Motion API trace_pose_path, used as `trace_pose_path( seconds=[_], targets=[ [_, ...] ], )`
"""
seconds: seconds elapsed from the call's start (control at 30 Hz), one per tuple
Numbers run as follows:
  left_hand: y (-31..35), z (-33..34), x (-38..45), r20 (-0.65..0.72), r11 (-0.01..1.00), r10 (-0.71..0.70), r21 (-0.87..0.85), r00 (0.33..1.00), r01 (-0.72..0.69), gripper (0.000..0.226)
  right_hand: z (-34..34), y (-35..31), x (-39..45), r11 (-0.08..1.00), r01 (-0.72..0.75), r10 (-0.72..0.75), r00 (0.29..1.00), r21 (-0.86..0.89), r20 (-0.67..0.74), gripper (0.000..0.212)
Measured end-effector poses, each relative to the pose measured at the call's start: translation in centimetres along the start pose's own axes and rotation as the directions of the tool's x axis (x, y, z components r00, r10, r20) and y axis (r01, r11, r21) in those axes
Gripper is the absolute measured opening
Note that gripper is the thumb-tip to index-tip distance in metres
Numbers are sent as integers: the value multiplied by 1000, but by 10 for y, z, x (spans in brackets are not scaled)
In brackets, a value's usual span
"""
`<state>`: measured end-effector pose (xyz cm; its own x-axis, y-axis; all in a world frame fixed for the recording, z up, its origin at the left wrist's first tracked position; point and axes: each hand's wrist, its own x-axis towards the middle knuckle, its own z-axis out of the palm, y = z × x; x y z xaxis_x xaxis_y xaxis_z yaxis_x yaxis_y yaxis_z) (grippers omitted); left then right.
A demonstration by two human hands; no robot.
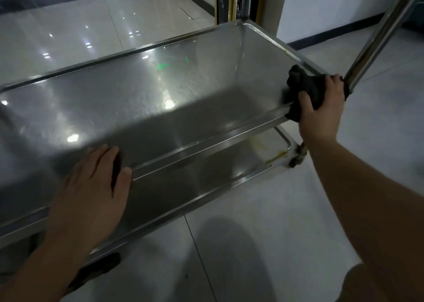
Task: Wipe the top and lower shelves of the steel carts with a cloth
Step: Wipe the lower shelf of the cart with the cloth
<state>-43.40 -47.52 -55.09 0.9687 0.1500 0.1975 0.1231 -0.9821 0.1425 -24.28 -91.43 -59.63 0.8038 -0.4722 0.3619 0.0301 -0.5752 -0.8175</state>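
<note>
Gripping the dark cloth (305, 90), your right hand (321, 108) presses it over the near right corner of the steel cart's top shelf (137, 99), where the raised rim meets the upright post (376, 33). Your left hand (91, 187) lies flat and open on the near rim, fingers reaching onto the shelf. The rest of the top shelf is bare. Below, the lower shelf (206, 175) shows yellowish stains near its right corner. Tiled floor (263, 232) lies open on your side.
</note>
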Motion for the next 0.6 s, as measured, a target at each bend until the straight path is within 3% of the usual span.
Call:
trace_pose_path(
  seconds=[0.17,0.27,0.33,0.5,0.6],
  targets=[
    [3,2,-1,-14,999,23,29,1000,-22,65,34,-37,-32,902,-254,307,946,350,-104,91],
    [6,0,-2,-7,999,5,40,1000,-5,67,49,-63,-69,807,-347,419,907,478,-47,88],
    [8,-2,-3,3,999,-6,43,1000,6,69,59,-85,-97,770,-431,481,876,471,16,83],
    [11,-4,-5,23,999,-17,27,1000,16,73,64,-129,-169,725,-484,472,867,490,159,72],
    [11,-4,-7,21,1000,-9,15,1000,9,71,61,-131,-211,681,-514,419,858,521,298,49]
  ],
)
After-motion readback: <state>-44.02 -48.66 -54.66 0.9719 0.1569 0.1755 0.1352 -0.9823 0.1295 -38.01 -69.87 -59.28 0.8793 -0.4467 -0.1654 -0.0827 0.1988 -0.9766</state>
